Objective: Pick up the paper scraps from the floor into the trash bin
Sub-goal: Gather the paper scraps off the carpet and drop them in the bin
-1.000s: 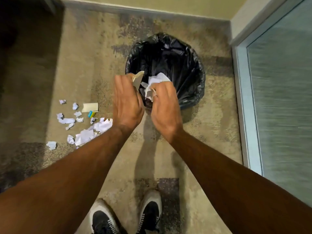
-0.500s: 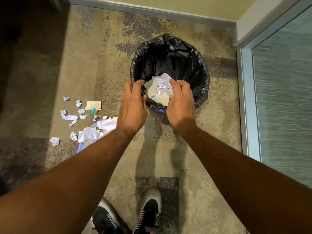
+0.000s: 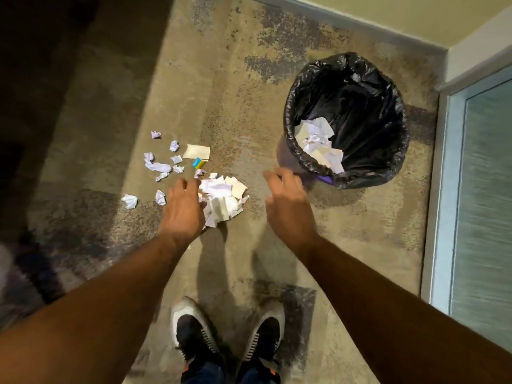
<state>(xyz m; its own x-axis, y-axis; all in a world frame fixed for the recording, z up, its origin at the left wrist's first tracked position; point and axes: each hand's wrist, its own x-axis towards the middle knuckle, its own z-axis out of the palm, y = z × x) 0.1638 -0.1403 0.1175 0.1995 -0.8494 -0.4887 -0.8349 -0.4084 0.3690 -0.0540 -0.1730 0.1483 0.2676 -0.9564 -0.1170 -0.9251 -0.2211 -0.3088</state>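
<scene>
A trash bin lined with a black bag stands at the right, with crumpled white paper lying inside it. A pile of white paper scraps lies on the carpet left of the bin. Several smaller crumpled scraps are scattered further left, beside a flat cream sheet and a small blue and yellow piece. My left hand hovers over the pile's left edge, fingers relaxed and empty. My right hand hangs empty between the pile and the bin.
My two shoes stand on the mottled carpet at the bottom. A frosted glass panel in a pale frame runs along the right. A baseboard and wall lie behind the bin. The left side is in dark shadow.
The bundle of paper that both hands held over the bin now lies inside it. Both hands, now empty, have swung left and down toward the pile on the floor.
</scene>
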